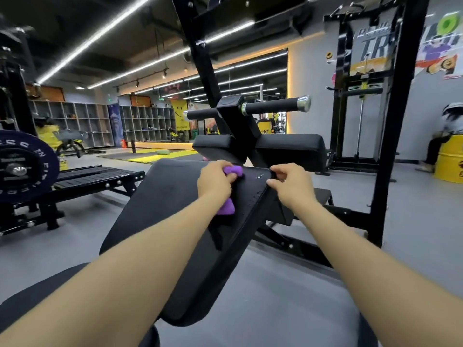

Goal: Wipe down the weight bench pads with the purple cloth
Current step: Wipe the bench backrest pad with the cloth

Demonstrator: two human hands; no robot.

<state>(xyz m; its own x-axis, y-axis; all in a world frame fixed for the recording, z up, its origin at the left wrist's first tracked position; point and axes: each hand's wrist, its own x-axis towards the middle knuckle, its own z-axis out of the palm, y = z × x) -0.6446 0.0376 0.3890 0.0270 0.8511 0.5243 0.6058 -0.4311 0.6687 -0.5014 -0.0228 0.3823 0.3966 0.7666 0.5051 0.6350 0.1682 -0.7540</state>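
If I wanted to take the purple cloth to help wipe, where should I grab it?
Probably the loose end of the purple cloth hanging out below the left hand, coming from the near, lower side of the slanted bench pad. The middle is bunched inside that hand's curled fingers, and only a small tuft shows on top. The right hand grips the pad's edge.

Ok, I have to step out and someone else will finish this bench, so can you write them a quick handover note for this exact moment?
Left hand: grips the bunched purple cloth, pressing it on the upper part of the long angled pad.
Right hand: holds that pad's top right edge, steadying it.
Done: cannot tell how much is wiped; a few droplets show near the pad's right edge.
Left: the rest of the long pad, then the two small pads behind it.
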